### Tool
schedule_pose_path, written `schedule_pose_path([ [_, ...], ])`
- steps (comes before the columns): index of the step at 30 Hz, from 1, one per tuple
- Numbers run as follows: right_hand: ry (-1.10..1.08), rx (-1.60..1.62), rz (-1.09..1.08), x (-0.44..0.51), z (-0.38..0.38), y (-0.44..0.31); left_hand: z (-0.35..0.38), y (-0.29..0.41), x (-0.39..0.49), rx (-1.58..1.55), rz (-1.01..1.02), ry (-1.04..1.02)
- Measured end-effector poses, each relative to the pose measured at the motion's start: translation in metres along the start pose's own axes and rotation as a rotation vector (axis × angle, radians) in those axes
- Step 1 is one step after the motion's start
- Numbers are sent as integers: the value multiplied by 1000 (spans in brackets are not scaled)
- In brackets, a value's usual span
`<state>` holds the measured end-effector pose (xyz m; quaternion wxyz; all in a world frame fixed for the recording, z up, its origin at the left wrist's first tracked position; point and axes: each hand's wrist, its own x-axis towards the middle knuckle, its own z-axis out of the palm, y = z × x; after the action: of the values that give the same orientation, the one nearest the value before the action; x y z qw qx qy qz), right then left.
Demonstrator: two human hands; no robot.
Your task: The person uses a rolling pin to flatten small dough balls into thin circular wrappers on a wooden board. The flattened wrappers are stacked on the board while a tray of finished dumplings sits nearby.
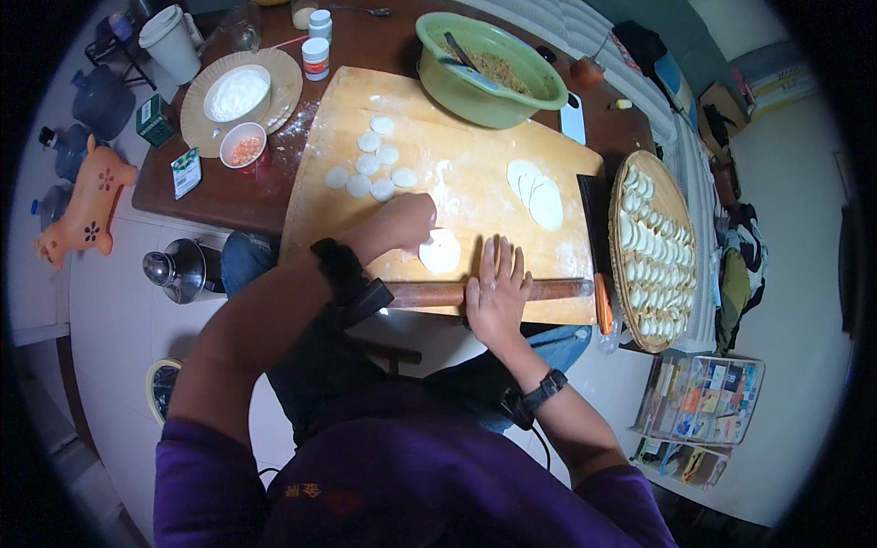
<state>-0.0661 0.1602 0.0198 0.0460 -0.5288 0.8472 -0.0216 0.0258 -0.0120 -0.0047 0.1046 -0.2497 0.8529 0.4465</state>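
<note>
My left hand is curled over the upper left edge of a flattened round dough wrapper; its fingertips are mostly hidden, but they appear to pinch that edge. Below the wrapper, a wooden rolling pin lies across the near part of the floured wooden board. My right hand rests its palm flat on the pin, fingers spread and pointing away from me. Several small dough discs lie on the board's left half. Thin rolled wrappers overlap in a pile at the right.
A green basin of filling with a dark utensil stands at the board's far edge. Rows of dumplings fill a round woven tray on the right. An orange-handled knife lies between. Flour bowl and cup sit left.
</note>
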Motion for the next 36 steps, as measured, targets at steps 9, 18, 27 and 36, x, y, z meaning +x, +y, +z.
schedule_pose_path([
  [9,123,104,86,43,-16,-12,2,7,14,195,4,204],
  [18,352,143,-114,-42,54,22,-24,15,34,272,199,729],
  [27,528,242,-233,-25,57,25,7,19,9,813,369,238],
  [36,497,320,-209,-33,52,25,-9,25,-14,-352,112,335],
])
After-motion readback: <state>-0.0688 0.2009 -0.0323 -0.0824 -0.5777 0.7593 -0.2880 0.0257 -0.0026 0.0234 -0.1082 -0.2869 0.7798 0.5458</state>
